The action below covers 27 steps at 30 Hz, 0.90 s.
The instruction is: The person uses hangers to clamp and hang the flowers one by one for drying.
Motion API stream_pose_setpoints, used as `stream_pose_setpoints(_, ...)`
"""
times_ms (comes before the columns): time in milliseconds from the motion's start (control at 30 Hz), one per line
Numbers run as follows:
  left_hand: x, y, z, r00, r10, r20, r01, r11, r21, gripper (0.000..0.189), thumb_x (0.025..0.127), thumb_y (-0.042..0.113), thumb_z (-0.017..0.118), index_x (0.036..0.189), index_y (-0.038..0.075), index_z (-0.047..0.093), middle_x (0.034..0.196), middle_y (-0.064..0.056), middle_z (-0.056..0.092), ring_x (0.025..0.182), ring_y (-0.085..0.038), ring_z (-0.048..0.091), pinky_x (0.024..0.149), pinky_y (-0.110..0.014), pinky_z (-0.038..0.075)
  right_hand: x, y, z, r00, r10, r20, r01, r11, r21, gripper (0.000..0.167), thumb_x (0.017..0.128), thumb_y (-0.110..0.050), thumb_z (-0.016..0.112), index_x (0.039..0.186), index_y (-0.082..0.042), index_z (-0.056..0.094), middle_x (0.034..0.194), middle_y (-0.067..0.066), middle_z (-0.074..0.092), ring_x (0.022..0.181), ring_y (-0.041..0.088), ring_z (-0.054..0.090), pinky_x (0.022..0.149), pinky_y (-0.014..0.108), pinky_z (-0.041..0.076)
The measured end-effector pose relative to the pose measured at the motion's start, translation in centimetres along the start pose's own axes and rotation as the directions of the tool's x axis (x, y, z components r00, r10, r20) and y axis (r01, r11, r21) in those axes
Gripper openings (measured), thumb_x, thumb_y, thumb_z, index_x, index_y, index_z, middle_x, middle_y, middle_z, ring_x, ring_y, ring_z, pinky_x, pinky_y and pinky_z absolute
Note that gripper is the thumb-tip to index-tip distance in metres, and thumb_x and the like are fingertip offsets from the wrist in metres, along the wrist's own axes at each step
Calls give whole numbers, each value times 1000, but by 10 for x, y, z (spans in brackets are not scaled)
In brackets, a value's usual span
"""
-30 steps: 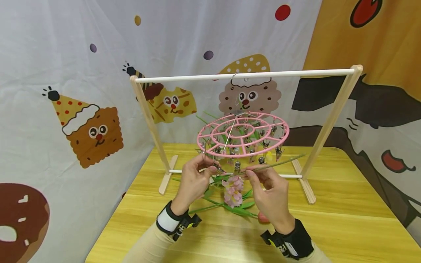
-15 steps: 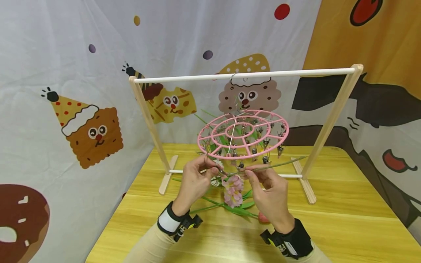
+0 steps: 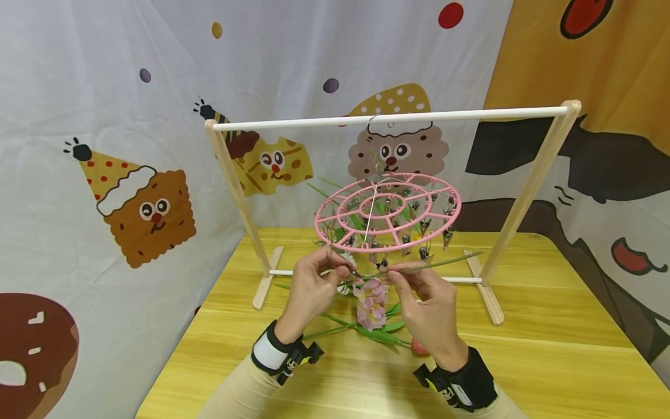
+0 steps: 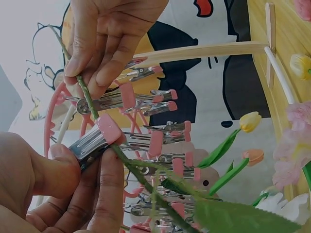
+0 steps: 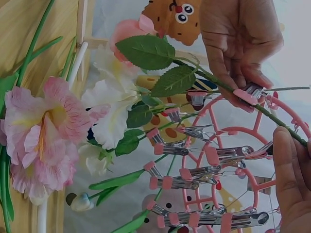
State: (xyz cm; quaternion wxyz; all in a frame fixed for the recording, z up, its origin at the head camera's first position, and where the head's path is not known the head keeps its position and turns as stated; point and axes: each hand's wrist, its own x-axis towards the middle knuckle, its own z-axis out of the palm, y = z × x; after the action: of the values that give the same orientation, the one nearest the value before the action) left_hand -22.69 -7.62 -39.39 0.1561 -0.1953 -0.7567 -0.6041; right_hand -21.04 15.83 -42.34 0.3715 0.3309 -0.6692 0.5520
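A pink round clip hanger point(image 3: 388, 213) hangs from the white rail point(image 3: 387, 119) of a wooden rack. My left hand point(image 3: 345, 270) pinches one metal clip point(image 4: 95, 141) at the hanger's near rim, thumb and forefinger squeezing it. The green stem point(image 3: 438, 262) of an artificial flower lies in that clip. My right hand point(image 3: 395, 274) pinches the same stem just right of the clip. In the right wrist view the stem's leaves point(image 5: 146, 51) and the pink bloom point(image 5: 43, 131) hang left of the clip point(image 5: 248, 94). The bloom point(image 3: 371, 299) dangles between my hands.
More artificial flowers and green stems point(image 3: 366, 331) lie on the yellow wooden table point(image 3: 549, 361) under my hands. Yellow and orange tulips point(image 4: 250, 121) show in the left wrist view. The rack's feet point(image 3: 484, 288) stand at the back. A printed cloth backdrop point(image 3: 104, 116) hangs behind.
The hanger has swung slightly up and to the right. Both hands keep the same hold on the clip and stem, almost in place.
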Motion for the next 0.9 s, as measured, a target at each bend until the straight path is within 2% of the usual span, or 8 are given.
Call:
stream_pose_setpoints(200, -1, 3, -3, 1000, 0, 2, 0, 1000, 28, 12, 107, -2, 81, 98, 7, 80, 106, -14, 89, 99, -29, 87, 89, -26, 69, 2, -3, 0, 1000, -9, 14, 9, 1000, 2, 38, 95, 31, 73, 120, 4, 82, 107, 23, 86, 95, 8, 85, 77, 14, 64)
stream_pose_setpoints(233, -1, 3, -3, 1000, 1, 3, -1, 1000, 27, 11, 107, -1, 81, 98, 7, 80, 106, -14, 89, 99, -28, 87, 90, -26, 69, 2, -3, 0, 1000, -10, 17, 10, 1000, 1, 38, 95, 31, 73, 120, 4, 82, 108, 23, 86, 95, 9, 86, 74, 13, 63)
stream_pose_setpoints(467, -2, 2, -2, 1000, -7, 29, 8, 999, -43, 10, 108, -4, 78, 100, 2, 78, 108, -20, 87, 99, -25, 87, 90, -28, 72, 2, -4, 2, 999, -19, 32, 19, 1000, -6, 40, 95, 29, 74, 122, 0, 82, 111, 19, 87, 97, 1, 85, 61, 14, 58)
stream_pose_setpoints(633, -2, 2, -1, 999, -4, 38, 5, 999, -34, 9, 107, -4, 77, 102, 2, 80, 105, -19, 86, 93, -18, 84, 85, -26, 71, 3, -6, 2, 999, -28, 40, 28, 999, -22, 41, 95, 28, 76, 123, -1, 82, 112, 18, 88, 95, -3, 83, 54, 14, 49)
stream_pose_setpoints(733, -3, 2, -1, 999, -8, 38, 8, 1000, -13, 5, 106, -1, 79, 106, 2, 81, 104, -18, 85, 91, -14, 82, 82, -23, 68, 2, -7, 2, 999, -26, 42, 27, 999, -18, 42, 94, 27, 77, 125, -2, 83, 111, 18, 88, 96, -1, 84, 60, 14, 56)
stream_pose_setpoints(833, -4, 1, -2, 999, -7, 49, 7, 1000, 1, 2, 109, 4, 80, 110, 3, 81, 108, -17, 84, 94, -15, 81, 84, -23, 68, 1, -8, 2, 999, -14, 48, 15, 1000, -17, 43, 94, 26, 78, 127, -2, 83, 113, 18, 88, 100, 4, 85, 76, 16, 66)
stream_pose_setpoints(900, -5, 0, -3, 998, -1, 62, 0, 1000, 10, 7, 111, 9, 80, 114, 3, 81, 113, -16, 85, 99, -18, 83, 88, -23, 68, 0, -8, 1, 998, 0, 59, 1, 1000, -14, 43, 95, 25, 79, 129, -1, 82, 115, 20, 87, 103, 8, 86, 86, 19, 69)
